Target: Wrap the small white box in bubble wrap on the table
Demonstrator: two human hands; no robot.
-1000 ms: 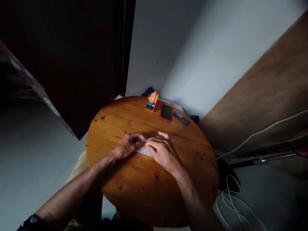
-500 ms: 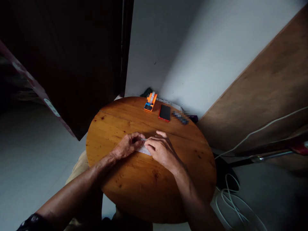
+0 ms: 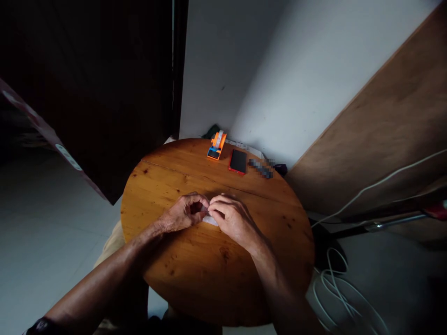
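Note:
Over the middle of the round wooden table, both hands meet on a small whitish, partly see-through sheet; whether it is paper or plastic I cannot tell. My left hand pinches its left side between thumb and fingertips. From the right, my right hand pinches the sheet's upper part, its fingertips almost touching those of the left. Most of the sheet is hidden behind the fingers, with its lower edge showing below them.
At the table's far side stand an orange tape dispenser, a dark-screened phone with a red edge, and a pixelated dark object. A white wall rises behind. White cable lies coiled on the floor at right.
My right hand's raised index finger has come down beside its other fingers. The fingertips of both hands have drawn closer, and less of the sheet shows. The view has shifted slightly.

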